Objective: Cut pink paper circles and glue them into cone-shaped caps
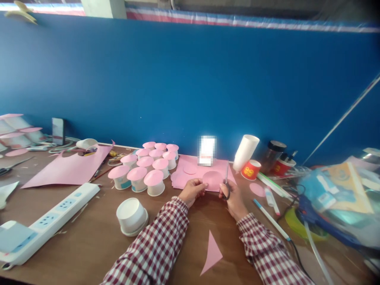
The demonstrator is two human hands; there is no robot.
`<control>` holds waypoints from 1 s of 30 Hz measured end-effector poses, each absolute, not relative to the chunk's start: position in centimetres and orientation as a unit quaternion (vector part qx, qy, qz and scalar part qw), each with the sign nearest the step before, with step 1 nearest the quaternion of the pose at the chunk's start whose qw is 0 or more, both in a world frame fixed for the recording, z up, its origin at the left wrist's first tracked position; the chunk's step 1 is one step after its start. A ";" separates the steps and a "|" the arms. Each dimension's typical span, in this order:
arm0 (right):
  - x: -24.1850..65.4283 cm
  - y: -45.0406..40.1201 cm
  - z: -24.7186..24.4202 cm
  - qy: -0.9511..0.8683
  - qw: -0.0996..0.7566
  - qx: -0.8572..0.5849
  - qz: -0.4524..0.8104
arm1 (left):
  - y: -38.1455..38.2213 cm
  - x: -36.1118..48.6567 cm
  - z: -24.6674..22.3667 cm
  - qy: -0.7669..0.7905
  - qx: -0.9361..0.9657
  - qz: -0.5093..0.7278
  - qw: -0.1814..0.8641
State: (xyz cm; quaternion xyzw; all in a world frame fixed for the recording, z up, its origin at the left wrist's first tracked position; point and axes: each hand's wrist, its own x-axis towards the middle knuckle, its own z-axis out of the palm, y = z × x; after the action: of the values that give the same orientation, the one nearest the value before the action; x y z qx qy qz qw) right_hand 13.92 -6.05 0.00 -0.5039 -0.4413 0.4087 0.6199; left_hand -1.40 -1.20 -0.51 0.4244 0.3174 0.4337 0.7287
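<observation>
Between my two hands is a round pink paper disc [212, 180]. My left hand [192, 191] pinches its left edge between thumb and fingers. My right hand [233, 198] is wrapped round dark-handled scissors [227, 174], their blades pointing up and away, and its fingertips are at the disc's right edge. Beneath the disc lies a stack of pink paper [181, 179], with another pink disc [190, 169] on it. To the left stand several white paper cups [156, 187] topped with pink discs. A pink paper offcut [211, 253] lies between my forearms.
A white power strip [59, 215] and cut pink sheet [68, 166] are at the left. An upturned white cup [132, 215] stands near my left sleeve. At the right are stacked cups [246, 152], a red cup [251, 170], a marker [271, 219] and a blue glue gun [323, 225].
</observation>
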 end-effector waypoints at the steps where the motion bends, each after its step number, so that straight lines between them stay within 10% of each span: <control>1: 13.9 -6.1 0.0 -0.442 0.618 -0.505 0.409 | -1.2 -1.4 -0.6 0.319 0.420 0.438 0.729; 22: 13.9 -6.1 -0.3 -0.574 0.530 -0.595 0.186 | -0.6 -2.0 -0.2 0.283 0.217 0.519 0.777; 30: 13.2 -6.4 -0.1 -0.539 0.565 -0.529 0.331 | -0.7 -2.6 0.3 0.212 0.170 0.516 0.812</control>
State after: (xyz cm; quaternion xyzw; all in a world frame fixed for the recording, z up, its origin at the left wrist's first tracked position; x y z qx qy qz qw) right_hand 13.23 -6.41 -0.13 -0.5291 -0.5393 0.3314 0.5651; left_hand -2.64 -0.65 0.33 0.1700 0.2116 0.5161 0.8124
